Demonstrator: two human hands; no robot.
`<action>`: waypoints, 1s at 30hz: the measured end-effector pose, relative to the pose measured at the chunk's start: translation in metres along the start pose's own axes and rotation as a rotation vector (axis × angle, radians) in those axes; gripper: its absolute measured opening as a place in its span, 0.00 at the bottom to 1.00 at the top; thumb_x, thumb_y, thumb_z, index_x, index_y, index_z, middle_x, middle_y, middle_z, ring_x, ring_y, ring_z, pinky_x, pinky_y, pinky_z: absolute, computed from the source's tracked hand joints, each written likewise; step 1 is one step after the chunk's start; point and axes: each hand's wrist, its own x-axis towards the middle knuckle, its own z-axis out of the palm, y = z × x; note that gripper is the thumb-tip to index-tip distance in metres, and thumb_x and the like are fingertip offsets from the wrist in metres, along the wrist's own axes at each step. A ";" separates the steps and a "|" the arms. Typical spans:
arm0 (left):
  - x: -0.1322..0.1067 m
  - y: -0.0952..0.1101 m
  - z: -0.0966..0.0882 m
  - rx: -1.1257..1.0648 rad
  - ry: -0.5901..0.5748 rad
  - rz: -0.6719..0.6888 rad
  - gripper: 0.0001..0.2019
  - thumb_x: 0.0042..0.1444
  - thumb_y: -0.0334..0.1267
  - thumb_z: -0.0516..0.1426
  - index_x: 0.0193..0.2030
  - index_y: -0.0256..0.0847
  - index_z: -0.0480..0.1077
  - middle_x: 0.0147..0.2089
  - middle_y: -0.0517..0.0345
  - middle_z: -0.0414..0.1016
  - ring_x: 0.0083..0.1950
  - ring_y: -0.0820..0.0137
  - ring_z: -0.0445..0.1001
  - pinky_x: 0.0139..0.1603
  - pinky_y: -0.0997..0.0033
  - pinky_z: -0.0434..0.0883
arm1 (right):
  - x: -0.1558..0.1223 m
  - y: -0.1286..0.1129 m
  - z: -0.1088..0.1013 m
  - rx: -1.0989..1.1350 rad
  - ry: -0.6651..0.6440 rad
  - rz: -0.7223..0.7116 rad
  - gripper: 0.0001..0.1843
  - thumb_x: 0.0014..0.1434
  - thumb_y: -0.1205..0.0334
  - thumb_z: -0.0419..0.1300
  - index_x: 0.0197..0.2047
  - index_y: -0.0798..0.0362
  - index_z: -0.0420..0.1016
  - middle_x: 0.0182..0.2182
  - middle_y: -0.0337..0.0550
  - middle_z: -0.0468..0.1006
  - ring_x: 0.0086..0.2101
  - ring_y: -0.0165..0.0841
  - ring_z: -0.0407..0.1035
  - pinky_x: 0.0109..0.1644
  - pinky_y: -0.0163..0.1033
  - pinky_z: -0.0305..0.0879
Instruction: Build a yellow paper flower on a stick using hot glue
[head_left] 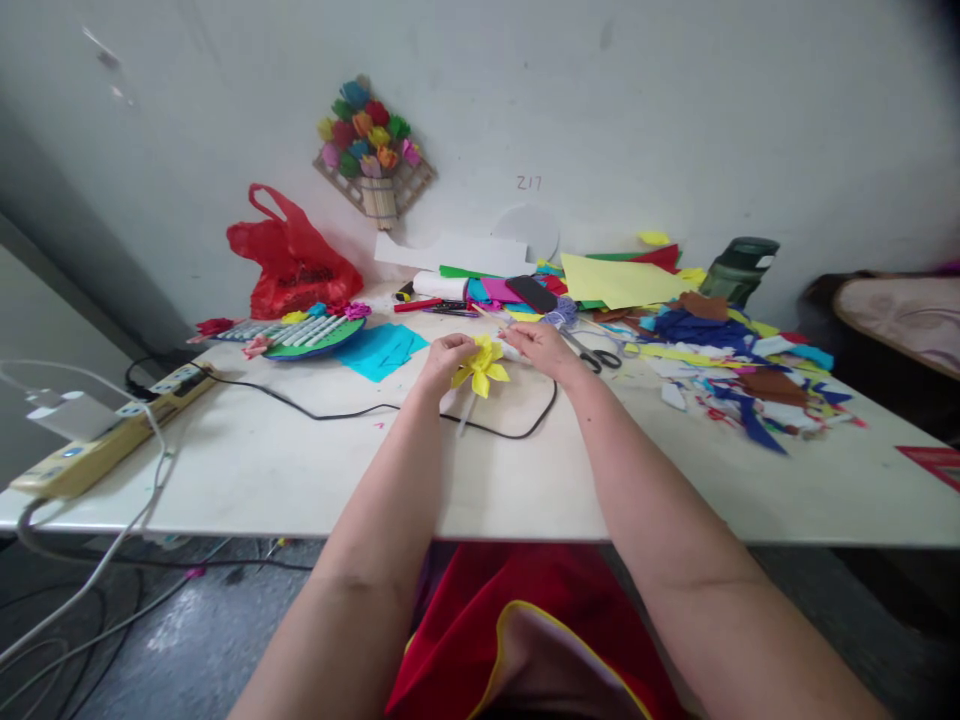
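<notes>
Yellow paper flower (481, 368) sat between both hands, just above the middle of the table (300, 470), with a pale stem (465, 412) trailing from it toward the person. Left hand (444, 362) had its fingers pinched on the flower's left side. Right hand (541, 347) had curled fingers reaching the upper right petals; grip or mere touch could not be told. Judgement: thin folded paper wanted a light pinch near the centre, with the left hand as anchor and the right working one petal at a time. Squeezing at the tips would likely have creased them. Black cable (517, 425) looped on the tabletop directly under flower and stem, so a lowered stem could have snagged it. Scissors (598, 357) lay just beside the right hand, close to the wrist's sweep. Paper scraps (742, 385) crowded the right side, and a cyan sheet (381, 350) lay to the rear left. Open room was the bare top between the forearms and out to the front left, as far as the power strip (105, 440) at the left edge. The near table edge crossed under both forearms, so there was little depth for pulling back.
</notes>
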 end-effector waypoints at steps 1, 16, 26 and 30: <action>0.000 0.000 0.000 0.004 -0.004 0.005 0.10 0.34 0.38 0.63 0.24 0.38 0.68 0.20 0.63 0.65 0.22 0.75 0.65 0.24 0.76 0.61 | 0.000 0.001 -0.001 -0.002 -0.008 0.002 0.20 0.55 0.46 0.54 0.26 0.54 0.74 0.19 0.34 0.61 0.26 0.29 0.57 0.33 0.35 0.55; 0.002 -0.003 0.001 0.091 -0.045 0.045 0.10 0.33 0.39 0.63 0.25 0.38 0.71 0.22 0.61 0.69 0.24 0.74 0.66 0.26 0.75 0.63 | -0.003 0.008 -0.006 0.083 -0.252 0.143 0.27 0.60 0.56 0.55 0.61 0.54 0.68 0.14 0.31 0.67 0.21 0.28 0.62 0.34 0.37 0.61; 0.001 -0.001 0.000 0.169 -0.120 0.043 0.12 0.35 0.39 0.61 0.29 0.37 0.73 0.22 0.62 0.69 0.24 0.74 0.65 0.27 0.73 0.64 | -0.005 0.000 -0.010 0.040 -0.360 0.237 0.24 0.64 0.59 0.52 0.62 0.56 0.67 0.14 0.32 0.67 0.18 0.24 0.57 0.28 0.32 0.56; -0.001 0.000 0.001 0.221 -0.101 0.063 0.12 0.36 0.40 0.60 0.29 0.36 0.74 0.22 0.60 0.70 0.25 0.73 0.66 0.28 0.72 0.64 | -0.004 0.003 -0.009 0.040 -0.364 0.232 0.24 0.63 0.58 0.53 0.61 0.55 0.69 0.14 0.32 0.66 0.18 0.24 0.58 0.28 0.32 0.57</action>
